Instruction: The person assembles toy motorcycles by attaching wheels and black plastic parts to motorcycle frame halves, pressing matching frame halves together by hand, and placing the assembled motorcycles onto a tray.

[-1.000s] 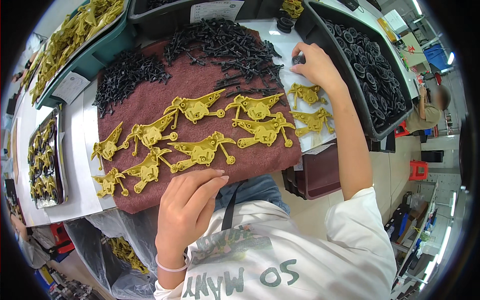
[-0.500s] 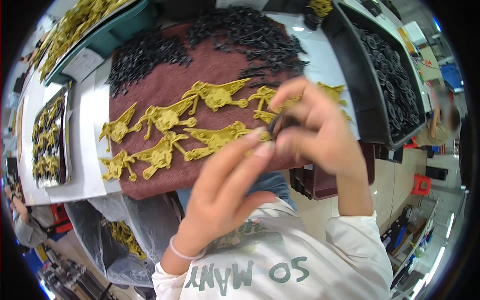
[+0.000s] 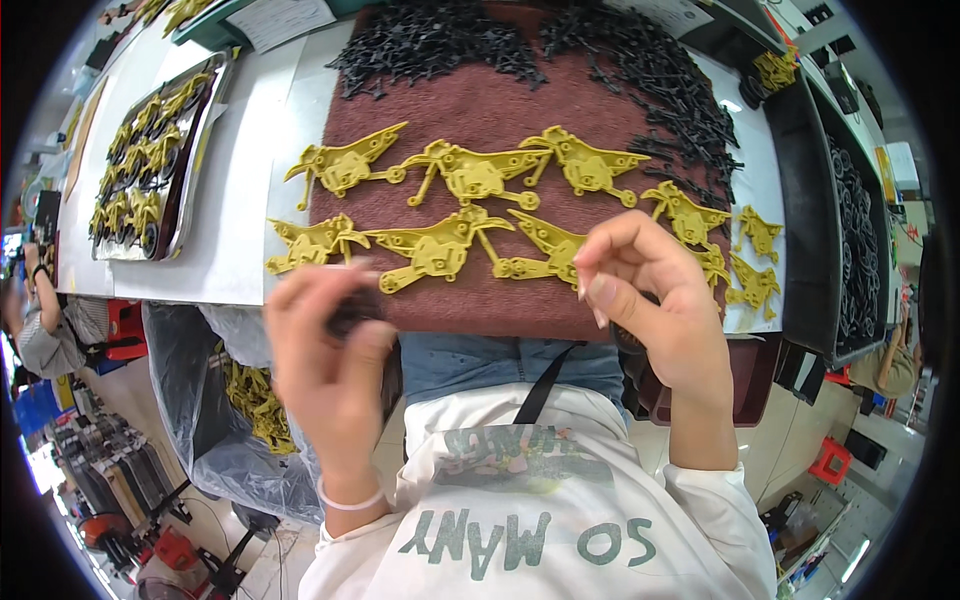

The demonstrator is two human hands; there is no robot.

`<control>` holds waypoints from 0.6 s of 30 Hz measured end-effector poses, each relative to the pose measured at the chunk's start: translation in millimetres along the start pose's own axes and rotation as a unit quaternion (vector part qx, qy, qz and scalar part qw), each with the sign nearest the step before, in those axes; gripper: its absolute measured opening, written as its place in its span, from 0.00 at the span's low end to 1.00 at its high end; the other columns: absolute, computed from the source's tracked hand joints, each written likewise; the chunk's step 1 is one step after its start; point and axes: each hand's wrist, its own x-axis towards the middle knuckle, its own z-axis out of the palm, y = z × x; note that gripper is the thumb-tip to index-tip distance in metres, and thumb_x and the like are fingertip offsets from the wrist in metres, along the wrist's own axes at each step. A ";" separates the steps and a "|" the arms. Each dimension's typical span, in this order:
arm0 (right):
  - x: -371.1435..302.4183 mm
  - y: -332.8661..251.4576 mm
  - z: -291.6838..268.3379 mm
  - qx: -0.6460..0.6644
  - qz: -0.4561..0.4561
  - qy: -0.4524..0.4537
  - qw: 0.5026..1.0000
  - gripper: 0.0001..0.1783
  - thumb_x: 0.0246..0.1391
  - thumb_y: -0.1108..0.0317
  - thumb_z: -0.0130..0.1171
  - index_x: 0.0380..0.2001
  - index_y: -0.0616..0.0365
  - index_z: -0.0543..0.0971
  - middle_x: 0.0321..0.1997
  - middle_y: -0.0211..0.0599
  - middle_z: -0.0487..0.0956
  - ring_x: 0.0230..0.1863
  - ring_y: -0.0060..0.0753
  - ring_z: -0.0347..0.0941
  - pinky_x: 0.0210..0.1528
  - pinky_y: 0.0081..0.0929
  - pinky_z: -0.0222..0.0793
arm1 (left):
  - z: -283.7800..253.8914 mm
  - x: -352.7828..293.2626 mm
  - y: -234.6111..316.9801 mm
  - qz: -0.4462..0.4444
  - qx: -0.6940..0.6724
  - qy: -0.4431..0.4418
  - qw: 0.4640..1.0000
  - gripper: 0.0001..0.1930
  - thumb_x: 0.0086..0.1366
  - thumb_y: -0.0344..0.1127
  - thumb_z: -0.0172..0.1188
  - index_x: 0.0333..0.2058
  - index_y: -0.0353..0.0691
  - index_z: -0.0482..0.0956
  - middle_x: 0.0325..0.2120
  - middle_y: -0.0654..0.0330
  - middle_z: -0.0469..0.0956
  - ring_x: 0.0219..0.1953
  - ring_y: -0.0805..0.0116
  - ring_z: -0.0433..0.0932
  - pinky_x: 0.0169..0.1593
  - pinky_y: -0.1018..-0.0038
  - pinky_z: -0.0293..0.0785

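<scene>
Yellow plastic toy motorcycle bodies (image 3: 480, 172) lie in two rows on a brown-red towel (image 3: 560, 310). My left hand (image 3: 330, 350), smeared by motion, is over the towel's near left edge with its fingers curled round a round black wheel (image 3: 354, 311). Near the right end of the front row is my right hand (image 3: 660, 310), its thumb and forefinger brought close together. Something dark shows under its palm, and I cannot make out what it is. At the towel's far side lie heaps of small black plastic parts (image 3: 435, 45).
A black bin (image 3: 805, 215) of black wheels stands at the right. To the left, a tray (image 3: 190, 190) holds yellow motorcycles with black wheels. Below the table's left edge is a plastic-lined container (image 3: 215, 440) with yellow parts. A dark red crate (image 3: 755, 385) sits below right.
My hands were together over the front row's right end and have drawn apart, the left going left with a black wheel. The whole view has shifted, with the towel further right.
</scene>
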 end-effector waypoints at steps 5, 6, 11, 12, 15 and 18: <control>36.6 0.0 26.9 0.116 0.019 -0.015 0.993 0.11 0.57 0.75 0.59 0.44 0.61 0.75 0.41 0.26 0.74 0.40 0.15 0.68 0.44 0.15 0.63 | -61.3 11.3 -69.9 -0.062 0.010 0.168 0.984 0.20 0.68 0.28 0.59 0.57 0.27 0.70 0.55 0.53 0.74 0.55 0.66 0.74 0.61 0.73 0.64; 46.8 1.1 36.7 0.109 -0.008 -0.012 0.994 0.12 0.55 0.76 0.59 0.44 0.61 0.75 0.41 0.26 0.74 0.41 0.15 0.67 0.44 0.14 0.63 | -64.9 13.7 -81.8 -0.064 0.011 0.175 0.983 0.20 0.68 0.28 0.59 0.57 0.27 0.70 0.55 0.53 0.74 0.55 0.66 0.74 0.61 0.73 0.64; 97.9 3.6 68.5 -0.012 -0.113 -0.024 0.993 0.15 0.53 0.82 0.56 0.46 0.62 0.76 0.44 0.29 0.74 0.43 0.19 0.68 0.50 0.18 0.66 | -73.1 32.6 -100.8 0.066 0.337 0.055 0.938 0.18 0.63 0.28 0.64 0.52 0.37 0.78 0.50 0.57 0.75 0.52 0.61 0.73 0.56 0.67 0.70; 108.7 2.3 69.8 -0.052 -0.126 -0.025 0.990 0.13 0.53 0.83 0.58 0.43 0.64 0.77 0.45 0.32 0.74 0.45 0.23 0.73 0.51 0.22 0.70 | -76.5 33.2 -99.6 0.064 0.334 0.057 0.939 0.18 0.63 0.28 0.64 0.52 0.37 0.78 0.50 0.57 0.75 0.52 0.61 0.73 0.56 0.67 0.70; 134.2 -0.7 69.6 -0.156 -0.150 -0.022 0.976 0.12 0.51 0.81 0.62 0.40 0.65 0.78 0.44 0.34 0.75 0.46 0.28 0.77 0.51 0.24 0.73 | -85.9 32.6 -93.2 0.021 0.315 0.021 0.949 0.16 0.61 0.29 0.64 0.49 0.40 0.80 0.49 0.57 0.75 0.52 0.56 0.71 0.55 0.63 0.68; 149.4 -4.4 62.4 -0.221 -0.161 -0.011 0.962 0.09 0.50 0.78 0.66 0.37 0.65 0.80 0.44 0.35 0.76 0.45 0.31 0.79 0.50 0.26 0.75 | -94.6 37.9 -83.5 -0.001 0.302 -0.025 0.953 0.13 0.61 0.28 0.63 0.46 0.38 0.80 0.48 0.57 0.74 0.51 0.56 0.71 0.54 0.63 0.68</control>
